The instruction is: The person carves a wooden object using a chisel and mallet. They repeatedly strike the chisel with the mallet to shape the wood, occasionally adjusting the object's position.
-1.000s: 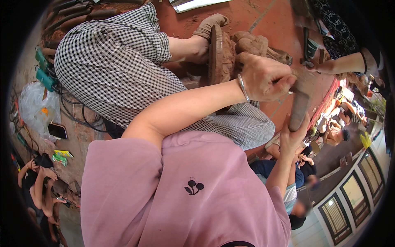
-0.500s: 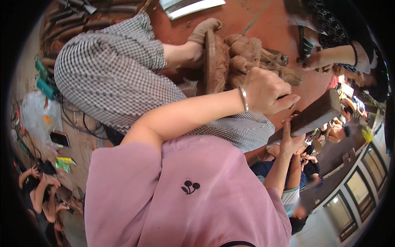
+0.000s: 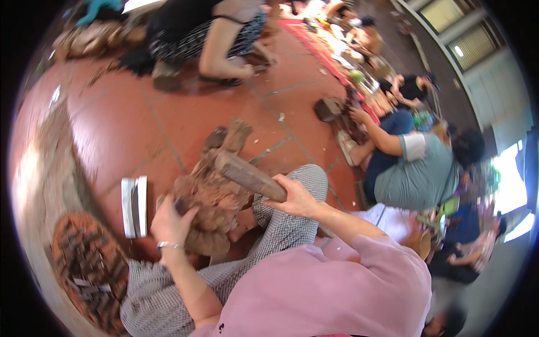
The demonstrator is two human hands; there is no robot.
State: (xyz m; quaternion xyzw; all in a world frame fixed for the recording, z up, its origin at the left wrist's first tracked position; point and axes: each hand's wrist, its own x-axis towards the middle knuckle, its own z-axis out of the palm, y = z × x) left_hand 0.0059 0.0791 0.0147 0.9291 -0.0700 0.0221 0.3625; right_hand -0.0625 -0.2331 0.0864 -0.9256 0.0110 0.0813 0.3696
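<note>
A brown wood carving [image 3: 210, 196] with rounded, lumpy shapes lies on the tiled floor in front of my legs. My left hand [image 3: 170, 222], with a silver bracelet at the wrist, is closed at the carving's left side. Between its thumb and fingers shows the dark end of a chisel [image 3: 181, 206]; the blade is hidden. In my right hand [image 3: 295, 196] is a thick wooden mallet [image 3: 247, 174], gripped at its near end. It slants up and left over the carving's right part. Whether it touches the wood I cannot tell.
Many short tools fill a round tray [image 3: 115, 253] at the left, beside a pale curved slab [image 3: 62, 151]. A white-and-grey strip [image 3: 135, 208] lies nearby. One person [image 3: 208, 45] crouches ahead; another [image 3: 418, 174] sits at right, holding a dark block.
My view has swung round, bringing the carving nearer the middle. My hands have moved apart, the left to the carving's left side, the right holding the mallet over it.
</note>
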